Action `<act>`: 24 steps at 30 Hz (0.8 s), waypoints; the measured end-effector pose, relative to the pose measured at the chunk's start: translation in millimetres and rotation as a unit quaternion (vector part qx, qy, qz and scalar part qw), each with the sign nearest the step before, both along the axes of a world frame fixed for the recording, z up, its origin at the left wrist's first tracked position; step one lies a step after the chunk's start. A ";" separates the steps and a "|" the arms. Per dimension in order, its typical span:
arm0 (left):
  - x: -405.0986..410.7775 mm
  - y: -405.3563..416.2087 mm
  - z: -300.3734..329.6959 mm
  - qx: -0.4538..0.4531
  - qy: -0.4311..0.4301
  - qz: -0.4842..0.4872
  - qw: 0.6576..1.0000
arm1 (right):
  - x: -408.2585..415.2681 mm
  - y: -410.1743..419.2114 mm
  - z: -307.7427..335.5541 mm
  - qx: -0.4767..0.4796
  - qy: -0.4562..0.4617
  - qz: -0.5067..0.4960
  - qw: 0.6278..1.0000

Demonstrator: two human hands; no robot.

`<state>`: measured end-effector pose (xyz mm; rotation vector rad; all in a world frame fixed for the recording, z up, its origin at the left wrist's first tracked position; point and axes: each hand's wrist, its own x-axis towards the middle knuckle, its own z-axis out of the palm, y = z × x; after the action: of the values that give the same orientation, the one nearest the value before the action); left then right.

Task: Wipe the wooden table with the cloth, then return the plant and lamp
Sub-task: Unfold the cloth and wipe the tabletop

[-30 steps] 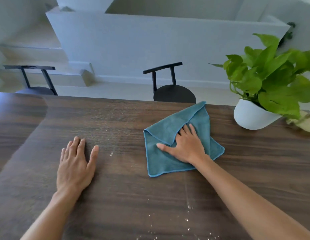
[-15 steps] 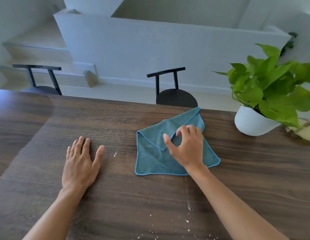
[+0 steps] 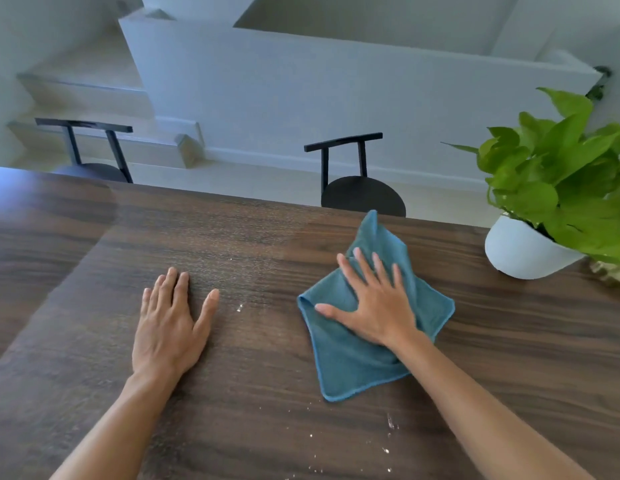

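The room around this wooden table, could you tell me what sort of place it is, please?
Probably a home dining area: a long wooden table, black chairs along its far side, and a potted pothos plant.

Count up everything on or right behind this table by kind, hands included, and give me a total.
Hands: 2, the left hand flat on the table and the right hand pressing the cloth
Cloths: 1, the blue cloth
Potted plants: 1, the plant in a white pot
Chairs: 2, one black chair and another further left
Total: 6

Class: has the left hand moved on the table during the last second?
No. The left hand lies flat on the table, left of the same white crumb.
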<state>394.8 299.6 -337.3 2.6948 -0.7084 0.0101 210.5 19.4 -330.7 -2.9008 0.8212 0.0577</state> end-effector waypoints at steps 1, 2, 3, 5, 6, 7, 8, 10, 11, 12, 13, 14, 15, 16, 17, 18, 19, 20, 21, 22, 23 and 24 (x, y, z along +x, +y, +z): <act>-1.2 -1.1 -0.2 0.007 -0.005 0.000 1.000 | 1.2 -15.2 -0.1 -0.004 0.004 -0.021 1.000; -1.0 -1.9 -0.2 0.012 -0.007 -0.001 1.000 | 10.6 -29.5 1.1 -0.003 0.007 -0.042 0.999; 0.3 -1.9 -0.2 0.015 -0.007 -0.001 1.000 | 26.5 -40.0 3.1 -0.001 0.010 -0.059 0.998; 1.8 -2.2 -1.7 0.015 -0.005 0.002 1.000 | 67.5 -47.6 4.4 0.005 0.012 -0.081 0.997; 1.7 -2.2 -2.8 0.013 -0.006 0.003 1.000 | 88.3 -42.4 3.7 0.009 0.008 -0.081 0.997; 1.9 -2.4 -3.3 0.014 -0.007 0.002 1.000 | 107.4 -32.1 2.1 0.012 0.001 -0.071 0.997; 2.4 -2.8 -4.0 0.014 -0.008 0.002 1.000 | 122.6 -16.5 1.9 0.015 -0.005 -0.050 0.999; 3.2 -1.8 -4.1 0.014 -0.008 0.001 1.000 | 132.1 24.8 2.5 0.026 -0.013 0.015 0.999; 3.1 -1.7 -4.1 0.010 -0.006 0.001 1.000 | 124.6 45.1 1.8 0.030 -0.019 0.046 0.998; 3.1 -2.1 -3.7 0.006 -0.004 0.000 1.000 | 109.9 60.8 1.4 0.032 -0.024 0.074 0.996; 2.9 -2.5 -2.8 0.005 0.000 0.001 1.000 | 91.5 69.2 1.1 0.033 -0.029 0.096 0.994; 2.4 -2.4 -1.5 0.007 0.005 0.001 1.000 | 72.6 69.1 0.3 0.033 -0.033 0.107 0.993; 1.7 -2.2 -0.5 0.010 0.008 -0.001 1.000 | 55.8 61.8 -0.4 0.030 -0.032 0.104 0.994; 0.9 -1.7 0.2 0.010 0.010 -0.001 1.000 | 44.1 48.0 -0.5 0.021 -0.025 0.089 0.996; 0.2 -1.0 1.2 0.009 0.012 0.000 1.000 | 38.4 30.3 -0.2 0.012 -0.016 0.065 0.998; 0.0 -1.1 1.6 0.007 0.014 0.000 1.000 | 38.8 11.2 1.3 0.008 -0.007 0.035 0.999; 0.2 -1.3 1.5 0.007 0.014 -0.002 1.000 | 44.6 -7.0 3.1 0.008 0.001 0.007 1.000; 0.6 -1.5 1.2 0.006 0.014 -0.002 1.000 | 55.9 -22.2 4.8 0.010 0.007 -0.015 1.000; 1.0 -1.5 0.8 0.005 0.013 -0.002 1.000 | 71.8 -32.8 5.2 0.012 0.011 -0.030 0.999; 1.0 -1.6 0.3 0.006 0.014 -0.003 1.000 | 90.6 -39.3 4.7 0.014 0.014 -0.041 0.999; 1.0 -1.8 -0.2 0.007 0.014 -0.004 1.000 | 111.7 -41.0 3.8 0.015 0.013 -0.046 0.999; 1.0 -1.7 -0.7 0.007 0.015 -0.004 1.000 | 132.2 -38.3 3.0 0.013 0.011 -0.044 0.999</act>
<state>395.8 297.9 -338.0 2.6994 -0.7139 -0.0378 342.7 -18.9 -327.7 -2.8394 0.9446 0.0920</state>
